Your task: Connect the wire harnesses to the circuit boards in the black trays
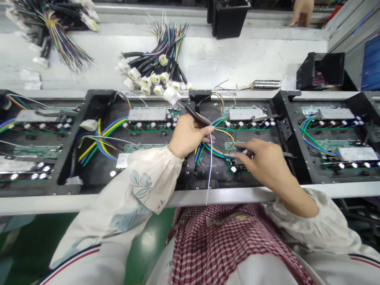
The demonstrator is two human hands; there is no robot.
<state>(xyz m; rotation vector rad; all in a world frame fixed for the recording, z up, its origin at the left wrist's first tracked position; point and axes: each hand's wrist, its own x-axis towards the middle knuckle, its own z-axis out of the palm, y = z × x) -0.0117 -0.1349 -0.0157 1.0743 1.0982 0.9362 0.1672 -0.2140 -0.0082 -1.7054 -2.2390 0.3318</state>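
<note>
My left hand (190, 134) is closed around a black-sleeved wire harness (192, 114) with a white connector (171, 95) at its upper end and loose coloured wires fanning out below. My right hand (261, 162) lies over a green circuit board (234, 166) in the middle black tray (196, 178), with its fingers pinched on the coloured wires (221, 148) near the board. A thin white wire (209, 174) hangs down from my left hand over the bench edge.
Black trays with circuit boards and wired harnesses stand in a row, left (97, 138) and right (332, 134). Bundles of spare harnesses (154, 67) lie on the white bench behind. A black bin (228, 18) and another person's hand (301, 14) are at the far edge.
</note>
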